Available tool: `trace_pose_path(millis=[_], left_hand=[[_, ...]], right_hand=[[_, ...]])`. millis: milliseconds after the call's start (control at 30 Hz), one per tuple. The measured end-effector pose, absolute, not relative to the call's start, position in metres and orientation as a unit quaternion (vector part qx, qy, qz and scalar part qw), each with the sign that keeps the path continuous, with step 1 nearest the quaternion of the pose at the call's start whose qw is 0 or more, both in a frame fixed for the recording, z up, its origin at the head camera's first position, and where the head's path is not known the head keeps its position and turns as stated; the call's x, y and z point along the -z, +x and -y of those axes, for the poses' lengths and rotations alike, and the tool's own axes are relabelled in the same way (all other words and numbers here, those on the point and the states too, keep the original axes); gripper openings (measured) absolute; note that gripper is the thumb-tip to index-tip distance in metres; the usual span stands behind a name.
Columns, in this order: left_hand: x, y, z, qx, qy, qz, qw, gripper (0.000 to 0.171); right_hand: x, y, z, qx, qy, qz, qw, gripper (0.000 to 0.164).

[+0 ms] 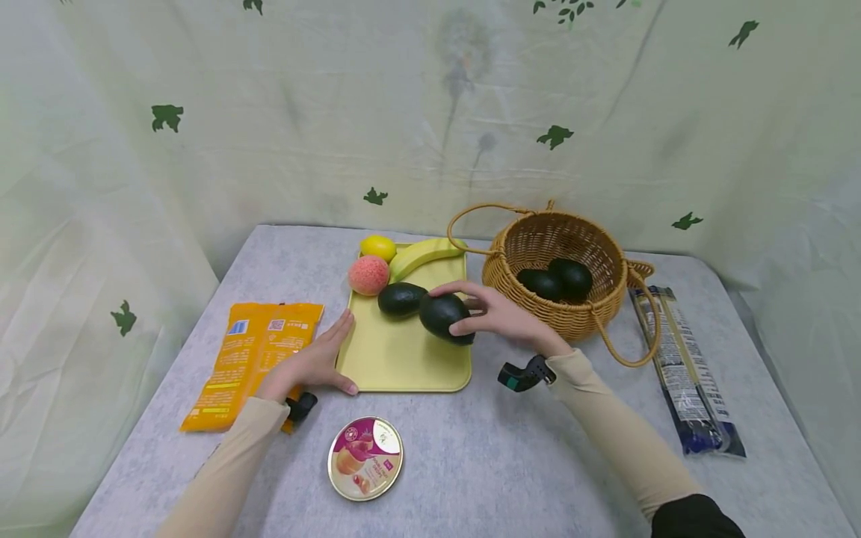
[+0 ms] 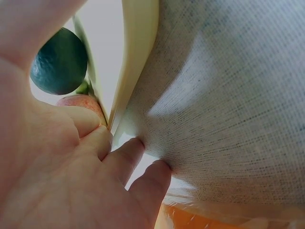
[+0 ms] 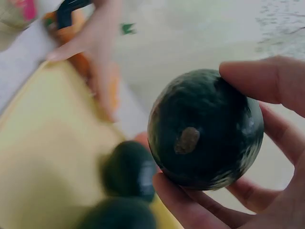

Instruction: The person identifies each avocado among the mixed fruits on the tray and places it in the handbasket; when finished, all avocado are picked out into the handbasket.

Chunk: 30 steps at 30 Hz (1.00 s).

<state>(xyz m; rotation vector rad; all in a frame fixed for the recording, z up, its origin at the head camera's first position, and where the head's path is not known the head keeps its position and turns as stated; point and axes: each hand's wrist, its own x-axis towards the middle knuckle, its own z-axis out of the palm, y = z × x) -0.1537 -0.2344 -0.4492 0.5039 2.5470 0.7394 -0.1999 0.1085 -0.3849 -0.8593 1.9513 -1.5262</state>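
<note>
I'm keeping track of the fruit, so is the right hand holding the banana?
No, the right hand grips a dark avocado, while the banana lies on the yellow tray.

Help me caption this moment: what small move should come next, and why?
Probably lower the held avocado onto the tray: the right grip has it over the tray, whose near part shows bare, while the left grip rests against the edge.

Pale curtain [image 1: 303, 164] across back and both sides, dark-green prints [image 1: 167, 117] on it; mottled grey surface [image 1: 471, 463], soft light.
</note>
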Motion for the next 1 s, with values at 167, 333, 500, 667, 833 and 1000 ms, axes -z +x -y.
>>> trace_pose_path(millis=[167,333,500,667,833,1000], left_hand=[[0.450,-0.154,0.234,-0.264,0.182,-0.921,0.220,0.128],[0.450,-0.154,0.235,-0.263,0.182,-0.921,0.221,0.128],[0.451,-0.154,0.236,-0.266,0.184,-0.921,0.219,0.128],[0.452,-0.154,0.235,-0.266,0.185,-0.920,0.219,0.127],[0.452,-0.154,0.235,-0.269,0.183,-0.920,0.220,0.127],[0.451,-0.153,0.235,-0.270,0.184,-0.920,0.219,0.127]], right_hand=[[0.356,-0.203,-0.132,0.609,-0.279,-0.710,0.218,0.055],[0.338,-0.208,-0.157,0.632,-0.239,-0.715,0.179,0.056],[0.331,-0.213,-0.178,0.636,-0.200,-0.729,0.155,0.054],[0.329,-0.215,-0.196,0.640,-0.167,-0.736,0.145,0.051],[0.325,-0.216,-0.209,0.664,-0.130,-0.723,0.137,0.052],[0.327,-0.220,-0.219,0.672,-0.095,-0.724,0.124,0.053]])
